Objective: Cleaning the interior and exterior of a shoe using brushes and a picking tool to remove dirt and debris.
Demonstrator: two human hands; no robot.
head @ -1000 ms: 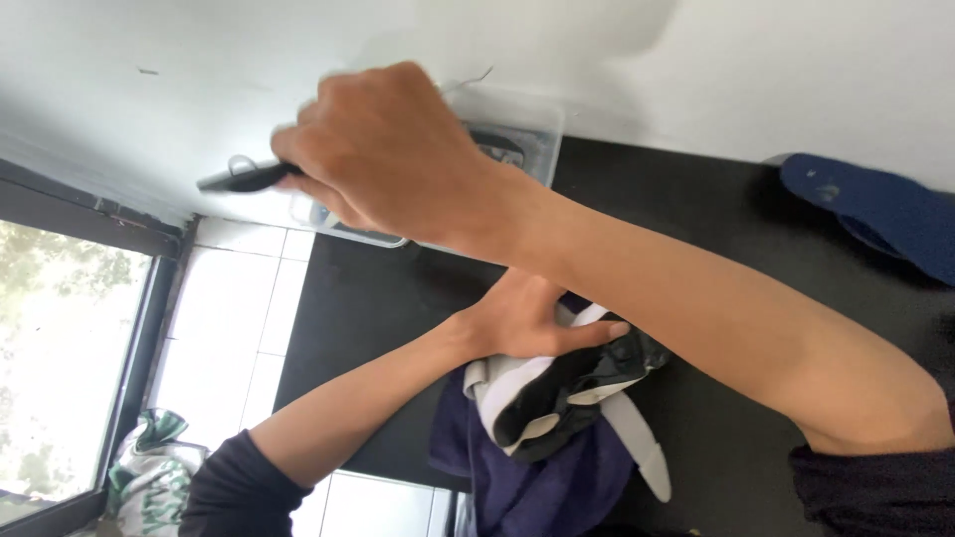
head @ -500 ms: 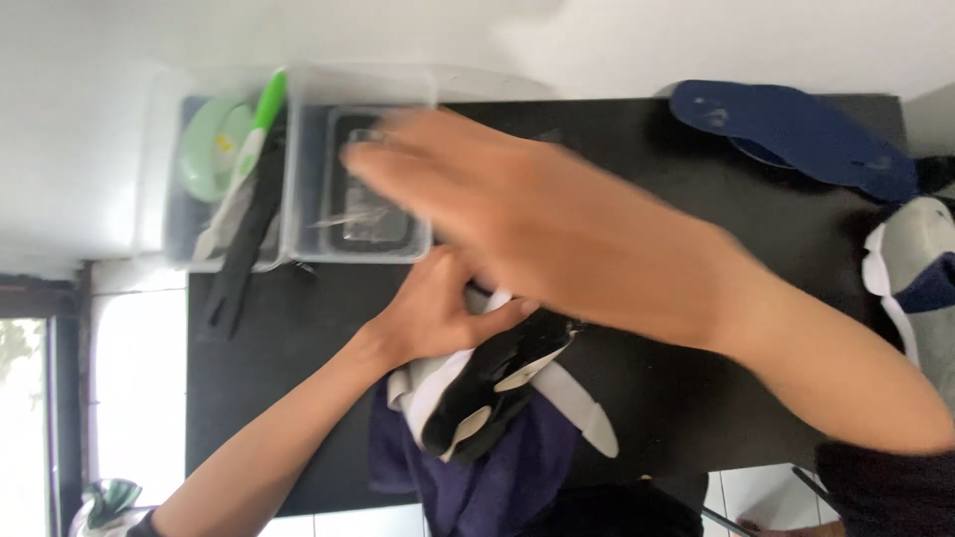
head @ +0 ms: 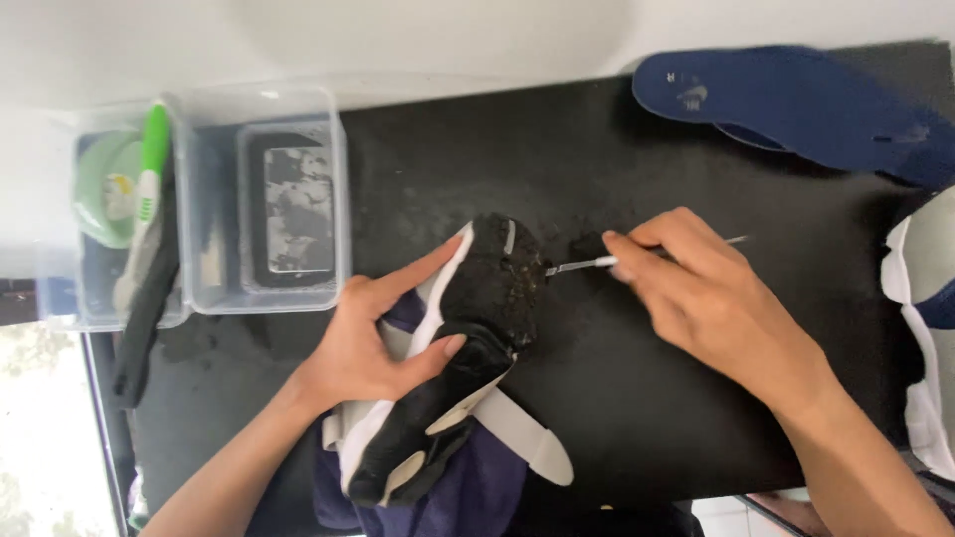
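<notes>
Gripping a black and white shoe (head: 468, 348) on its side, the left hand (head: 373, 343) has its thumb laid across the black upper and its fingers stretched along the white edge of the sole. The shoe lies near the middle of a black mat (head: 617, 418), its sole turned up and speckled with dirt, with a dark blue cloth (head: 477, 487) under its near end. A white strip (head: 527, 443) sticks out from beneath the shoe toward the near right.

The right hand (head: 701, 298) pinches a thin metal pick (head: 587, 264) between thumb and fingers, the fingers curled closed round it. The pick's tip sits right at the sole's right edge, touching or just short of it; which one cannot be told. A dark crumb of dirt lies on the mat just beside the tip.

At the far left stand two clear plastic tubs (head: 288, 199) side by side. The right one holds a dark rectangular block; the left one holds a green and white brush (head: 149, 189) and a pale green round thing. A black handle (head: 144, 318) leans out over the left tub's near rim.

At the far right a blue insole (head: 796, 104) lies on the mat, well apart from the hands. Part of a second white shoe (head: 925, 338) shows at the right edge.
</notes>
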